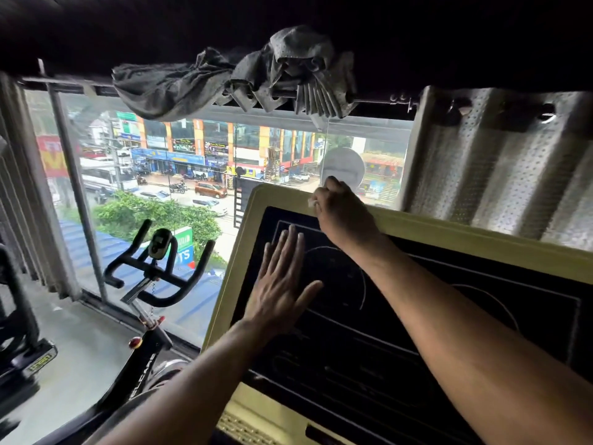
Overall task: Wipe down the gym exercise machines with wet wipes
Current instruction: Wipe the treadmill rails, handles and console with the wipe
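Hands on console [417, 239] — wipe [313, 203] mostly hidden

Yellow-framed black console [417, 332], white wipe [313, 203], grey perforated curtain [500, 162]

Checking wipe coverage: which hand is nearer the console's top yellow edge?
Right. The right hand holds the wet wipe against the top yellow edge of the console. The left hand lies flat lower down on the black panel.

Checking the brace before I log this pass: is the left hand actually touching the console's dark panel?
Touching. In the head view the left hand lies flat, fingers straight, on the console's dark panel, with no gap visible beneath the palm.
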Demonstrator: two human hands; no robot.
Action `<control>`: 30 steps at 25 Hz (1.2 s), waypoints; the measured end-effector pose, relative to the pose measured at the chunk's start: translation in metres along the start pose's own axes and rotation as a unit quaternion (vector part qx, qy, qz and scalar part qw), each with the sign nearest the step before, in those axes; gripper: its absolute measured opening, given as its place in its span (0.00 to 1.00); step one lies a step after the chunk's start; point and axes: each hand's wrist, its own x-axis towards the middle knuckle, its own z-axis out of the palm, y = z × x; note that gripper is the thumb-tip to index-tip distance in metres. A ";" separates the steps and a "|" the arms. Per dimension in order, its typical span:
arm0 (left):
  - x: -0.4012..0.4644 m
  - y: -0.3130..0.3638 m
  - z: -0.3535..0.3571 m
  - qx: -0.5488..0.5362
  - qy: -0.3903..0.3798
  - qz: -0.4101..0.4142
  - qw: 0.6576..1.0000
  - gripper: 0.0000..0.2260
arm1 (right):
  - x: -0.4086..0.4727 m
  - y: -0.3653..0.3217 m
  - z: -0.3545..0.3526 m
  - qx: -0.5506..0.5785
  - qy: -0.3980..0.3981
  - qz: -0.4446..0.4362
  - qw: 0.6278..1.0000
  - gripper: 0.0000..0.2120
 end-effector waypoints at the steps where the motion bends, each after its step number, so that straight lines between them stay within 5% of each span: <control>1: -0.001 0.015 0.008 0.005 -0.008 0.003 1.000 0.37 | -0.003 -0.004 0.002 -0.002 -0.013 -0.003 1.000 0.05; 5: -0.007 0.026 0.027 0.069 0.004 0.003 0.998 0.36 | -0.026 0.025 -0.020 -0.008 -0.073 -0.065 0.995 0.05; 9: -0.006 0.024 0.030 0.076 0.026 0.011 0.997 0.36 | -0.028 0.049 -0.040 -0.010 0.000 -0.002 1.000 0.02; 13: -0.009 0.025 0.031 0.062 0.031 0.005 0.998 0.36 | -0.063 0.041 -0.025 -0.027 -0.070 -0.105 0.992 0.04; 17: -0.005 0.029 0.027 0.068 0.025 -0.011 0.997 0.36 | -0.052 0.063 -0.050 -0.001 -0.010 -0.023 1.000 0.04; 22: -0.006 0.031 0.025 0.071 0.010 -0.022 0.997 0.36 | -0.075 0.079 -0.057 -0.013 -0.061 -0.036 0.997 0.04; 25: -0.006 0.034 0.026 0.075 -0.002 -0.032 0.997 0.35 | -0.072 0.101 -0.072 -0.013 -0.012 0.004 1.000 0.04; 30: -0.010 0.049 0.016 0.065 -0.024 -0.047 0.997 0.34 | -0.101 0.114 -0.094 -0.034 -0.083 -0.088 0.992 0.12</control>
